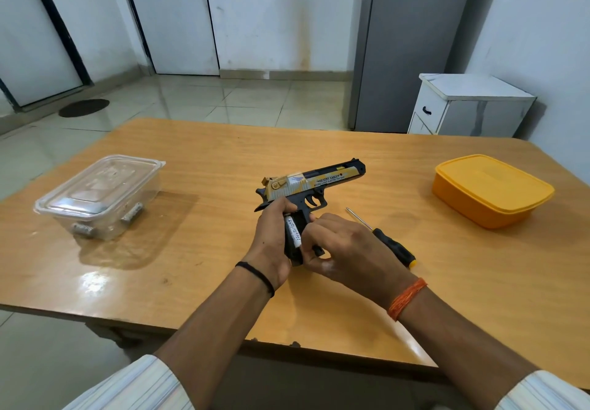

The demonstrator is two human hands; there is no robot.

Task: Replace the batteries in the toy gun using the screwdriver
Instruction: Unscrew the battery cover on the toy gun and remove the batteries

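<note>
Gripping the light, rigid black-and-yellow plastic toy gun (311, 183) by its grip, the left hand (271, 243) steadies it while the right hand (341, 247) pinches its base beside the white cylindrical battery (293, 229).

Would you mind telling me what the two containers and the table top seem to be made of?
The clear container looks like thin transparent plastic: its contents show through, and the lid glints. The yellow container looks like opaque plastic with a dull, matte lid. The table looks like wood or a wood-pattern laminate: grain lines run along it, and its glossy surface reflects light. Which of the two, I cannot tell.
</note>
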